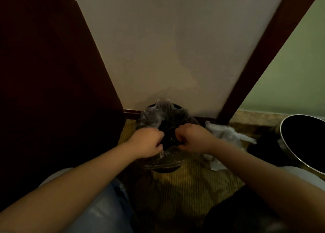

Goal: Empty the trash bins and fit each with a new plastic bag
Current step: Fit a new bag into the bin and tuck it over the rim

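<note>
head view: a small dark trash bin [164, 170] stands on the striped carpet [184, 185], its far edge against the foot of the white wall [167, 48]. a clear plastic bag [151, 116] drapes over its rim. the left hand [147, 142] and right hand [191, 138] have curled fingers pinching the bag at the near rim, close together. a dark wood panel [52, 65] crowds the left; a crumpled white bag [226, 136] lies just beside the bin on the right, and a metal-rimmed bin [302, 141] sits tilted beyond it.

Our single head-worn view, we look forward and steeply down, close above the trash bin [165, 170], wall [175, 48] just beyond
</note>
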Available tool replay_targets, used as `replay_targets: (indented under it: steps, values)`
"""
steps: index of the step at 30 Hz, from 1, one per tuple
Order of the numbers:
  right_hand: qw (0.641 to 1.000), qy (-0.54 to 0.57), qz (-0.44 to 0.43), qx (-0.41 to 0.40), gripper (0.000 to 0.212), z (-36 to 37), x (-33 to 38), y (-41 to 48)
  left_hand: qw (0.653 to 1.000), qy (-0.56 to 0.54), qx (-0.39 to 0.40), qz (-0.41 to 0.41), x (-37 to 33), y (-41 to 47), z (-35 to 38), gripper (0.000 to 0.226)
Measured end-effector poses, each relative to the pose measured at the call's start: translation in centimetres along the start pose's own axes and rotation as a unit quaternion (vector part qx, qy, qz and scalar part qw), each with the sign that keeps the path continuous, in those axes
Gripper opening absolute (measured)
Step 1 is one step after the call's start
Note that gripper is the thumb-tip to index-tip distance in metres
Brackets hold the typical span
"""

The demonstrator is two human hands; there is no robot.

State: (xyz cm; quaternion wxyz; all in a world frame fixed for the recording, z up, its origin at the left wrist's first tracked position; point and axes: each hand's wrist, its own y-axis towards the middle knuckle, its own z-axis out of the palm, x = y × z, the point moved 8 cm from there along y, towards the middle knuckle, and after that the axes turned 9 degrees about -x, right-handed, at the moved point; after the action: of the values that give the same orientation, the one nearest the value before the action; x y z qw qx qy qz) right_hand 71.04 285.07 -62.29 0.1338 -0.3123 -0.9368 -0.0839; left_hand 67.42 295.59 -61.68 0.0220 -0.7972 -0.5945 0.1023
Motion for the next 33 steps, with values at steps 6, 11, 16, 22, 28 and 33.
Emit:
replay_targets:
  steps: [6, 11, 16, 22, 28, 33]
  values:
    - [0.977, -0.133, -0.010, 0.167, 0.071, 6.7, -1.5, -2.1, 0.968, 0.153, 0.182, -0.080, 3.5, -0.9, 5.8, 0.081]
    - [0.996, -0.022, 0.053, 0.072, 0.064, 3.3, -3.6, -0.9, 0.974, 0.035, 0.155, -0.163, 6.4, -0.2, 3.6, 0.086]
    - [0.994, 0.023, 0.060, -0.092, 0.030, 0.3, -3.2, 0.2, 0.990, -0.007, -0.002, -0.142, 5.3, 0.6, -0.1, 0.030]
    - [0.952, 0.080, 0.083, -0.285, 0.033, -2.5, -1.4, 2.2, 0.950, 0.046, -0.304, -0.060, 2.8, 1.3, -5.9, 0.013]
    - [0.944, 0.033, 0.203, -0.257, 0.044, -2.1, -3.0, 5.1, 0.963, 0.137, -0.198, -0.119, 5.4, 4.4, -4.0, 0.041]
    - [0.958, -0.020, 0.247, -0.141, 0.055, -0.6, -5.0, 8.5, 0.966, 0.148, -0.064, -0.200, 8.2, 7.7, -1.7, 0.062]
